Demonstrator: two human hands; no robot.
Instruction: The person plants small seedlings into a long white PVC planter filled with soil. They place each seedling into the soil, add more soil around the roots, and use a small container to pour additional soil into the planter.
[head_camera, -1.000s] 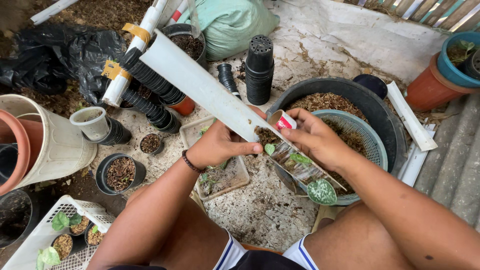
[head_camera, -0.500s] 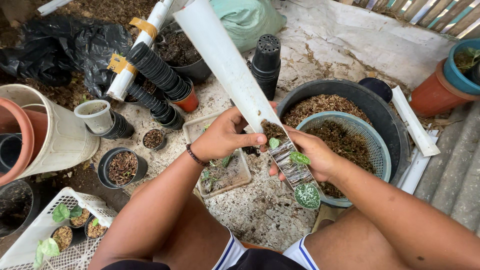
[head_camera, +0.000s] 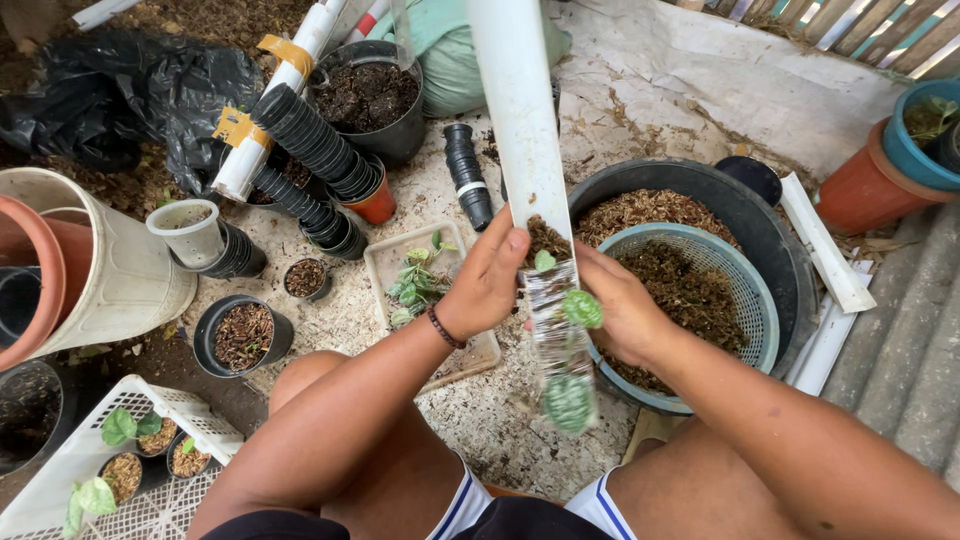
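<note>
Backyard potting spot: stacked black nursery pots (head_camera: 305, 150), soil tub (head_camera: 700, 190), seedling crate (head_camera: 150, 420).

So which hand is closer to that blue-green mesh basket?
The right. The right hand sits over the basket's near rim, gripping the white tube; the left hand holds the tube's other side, further away.

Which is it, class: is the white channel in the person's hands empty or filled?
Filled at its near end: the white channel holds brown potting mix and small green leaves between both hands; farther up, cannot tell.

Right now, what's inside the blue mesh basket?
Brown coarse potting mix fills the blue mesh basket. The right hand and white pipe cover its near-left part; its bottom is hidden.
</note>
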